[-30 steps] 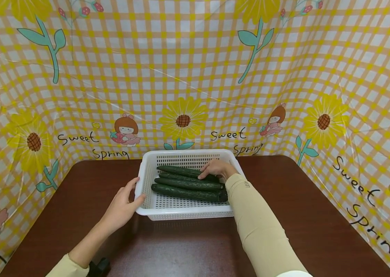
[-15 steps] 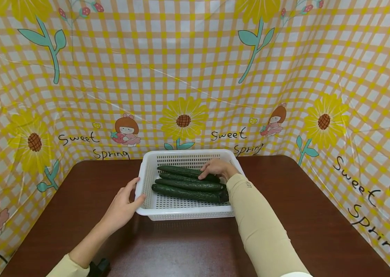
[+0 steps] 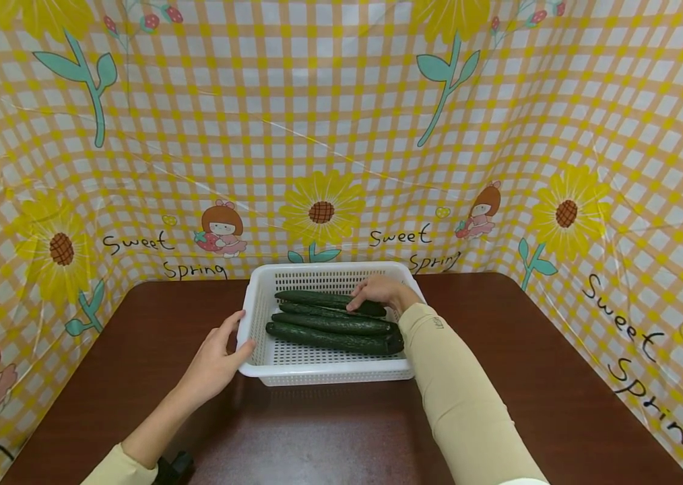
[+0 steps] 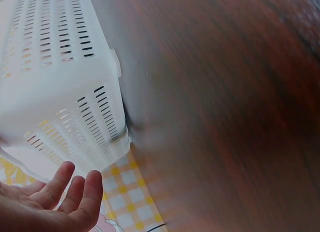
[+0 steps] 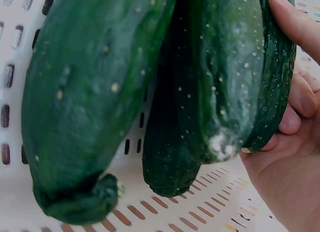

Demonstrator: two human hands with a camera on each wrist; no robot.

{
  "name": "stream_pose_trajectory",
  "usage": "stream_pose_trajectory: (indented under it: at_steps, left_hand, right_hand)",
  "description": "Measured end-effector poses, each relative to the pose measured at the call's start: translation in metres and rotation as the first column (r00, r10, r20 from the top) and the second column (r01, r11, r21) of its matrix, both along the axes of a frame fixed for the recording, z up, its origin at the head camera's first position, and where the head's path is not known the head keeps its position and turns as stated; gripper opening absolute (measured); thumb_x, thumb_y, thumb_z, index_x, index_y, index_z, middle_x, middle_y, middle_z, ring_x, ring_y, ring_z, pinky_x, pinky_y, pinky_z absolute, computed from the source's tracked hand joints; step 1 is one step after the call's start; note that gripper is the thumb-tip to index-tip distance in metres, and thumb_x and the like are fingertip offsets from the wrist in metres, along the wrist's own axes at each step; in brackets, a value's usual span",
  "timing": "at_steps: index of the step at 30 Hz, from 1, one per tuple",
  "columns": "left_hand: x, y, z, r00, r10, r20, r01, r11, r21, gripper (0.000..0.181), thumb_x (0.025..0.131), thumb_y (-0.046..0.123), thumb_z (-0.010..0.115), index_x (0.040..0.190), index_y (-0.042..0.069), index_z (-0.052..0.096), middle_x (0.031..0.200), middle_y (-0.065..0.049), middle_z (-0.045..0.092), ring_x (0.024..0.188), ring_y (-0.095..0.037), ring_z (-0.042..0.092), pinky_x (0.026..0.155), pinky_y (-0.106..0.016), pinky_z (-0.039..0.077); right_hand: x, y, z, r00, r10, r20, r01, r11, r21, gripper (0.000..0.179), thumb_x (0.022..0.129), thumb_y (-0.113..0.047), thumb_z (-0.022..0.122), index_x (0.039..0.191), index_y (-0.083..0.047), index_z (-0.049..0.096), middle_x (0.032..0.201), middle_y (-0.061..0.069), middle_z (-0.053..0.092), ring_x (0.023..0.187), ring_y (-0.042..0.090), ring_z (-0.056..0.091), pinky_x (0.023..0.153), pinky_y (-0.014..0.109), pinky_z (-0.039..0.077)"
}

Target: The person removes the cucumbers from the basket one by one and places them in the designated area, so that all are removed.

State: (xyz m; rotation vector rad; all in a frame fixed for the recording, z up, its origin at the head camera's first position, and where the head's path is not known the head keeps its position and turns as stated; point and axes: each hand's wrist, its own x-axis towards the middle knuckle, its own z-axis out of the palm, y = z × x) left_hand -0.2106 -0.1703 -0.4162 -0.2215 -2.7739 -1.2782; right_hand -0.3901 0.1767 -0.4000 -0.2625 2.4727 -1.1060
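Several long dark-green cucumbers [image 3: 329,339] lie side by side in a white perforated plastic basket [image 3: 329,369]. My right hand [image 3: 380,291] reaches over the basket's right side and grips the rearmost cucumber [image 3: 311,297] near its right end. In the right wrist view, the thumb lies on one side of that cucumber [image 5: 275,81] and curled fingers on the other. My left hand [image 3: 215,360] rests at the basket's left rim, thumb by the rim. From the left wrist, its fingers [image 4: 90,192] appear loosely extended outside the basket's wall [image 4: 60,81].
The basket stands toward the back of a dark brown tabletop [image 3: 329,431]. A checked cloth [image 3: 329,135] with flowers rises behind the table and along both sides. A black strap [image 3: 174,466] is on the left wrist.
My right hand has barely shifted, and the right forearm has moved slightly to the right. The rearmost cucumber sits a little farther from its neighbour. The left hand and basket keep their places.
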Motion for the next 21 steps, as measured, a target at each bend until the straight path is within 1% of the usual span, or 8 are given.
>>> stream_pose_trajectory:
  at_steps: [7, 13, 17, 21]
  left_hand:
    - [0.0, 0.0, -0.001, 1.0, -0.002, -0.006, 0.002, 1.0, -0.001, 0.069, 0.1, 0.038, 0.062, 0.157, 0.014, 0.031, 0.143, -0.016, 0.051, 0.124, -0.03, 0.047, 0.088, -0.046, 0.046]
    - [-0.001, 0.0, -0.001, 1.0, -0.006, -0.009, 0.006, 1.0, -0.002, 0.069, 0.1, 0.039, 0.061, 0.157, 0.015, 0.031, 0.144, -0.015, 0.051, 0.125, -0.03, 0.047, 0.087, -0.046, 0.045]
    - [-0.001, -0.001, -0.002, 1.0, -0.005, -0.01, 0.005, 1.0, 0.0, 0.07, 0.099, 0.04, 0.061, 0.157, 0.015, 0.032, 0.144, -0.015, 0.051, 0.125, -0.03, 0.047, 0.086, -0.045, 0.046]
    - [0.0, -0.001, -0.002, 1.0, -0.005, -0.01, 0.005, 1.0, 0.001, 0.069, 0.099, 0.04, 0.061, 0.157, 0.015, 0.032, 0.143, -0.015, 0.052, 0.124, -0.03, 0.047, 0.086, -0.044, 0.045]
  right_hand:
    - [-0.001, -0.001, 0.005, 0.999, 0.027, -0.024, -0.027, 1.0, 0.008, 0.04, 0.083, -0.021, 0.081, 0.117, -0.004, 0.071, 0.143, 0.014, 0.054, 0.139, 0.035, 0.043, 0.113, 0.049, 0.036]
    - [-0.001, 0.0, 0.012, 1.0, 0.025, -0.005, -0.025, 1.0, -0.002, 0.034, 0.08, -0.02, 0.083, 0.111, -0.006, 0.074, 0.142, 0.012, 0.055, 0.137, 0.034, 0.044, 0.113, 0.05, 0.036]
    - [-0.002, 0.0, 0.014, 1.0, 0.03, 0.007, -0.029, 0.999, -0.026, 0.03, 0.079, -0.018, 0.083, 0.106, -0.007, 0.073, 0.138, 0.012, 0.057, 0.135, 0.032, 0.046, 0.113, 0.05, 0.036]
    - [-0.001, 0.0, 0.017, 0.999, 0.041, 0.002, -0.041, 0.999, -0.032, 0.033, 0.08, -0.018, 0.083, 0.109, -0.006, 0.072, 0.141, 0.013, 0.055, 0.136, 0.033, 0.046, 0.112, 0.051, 0.037]
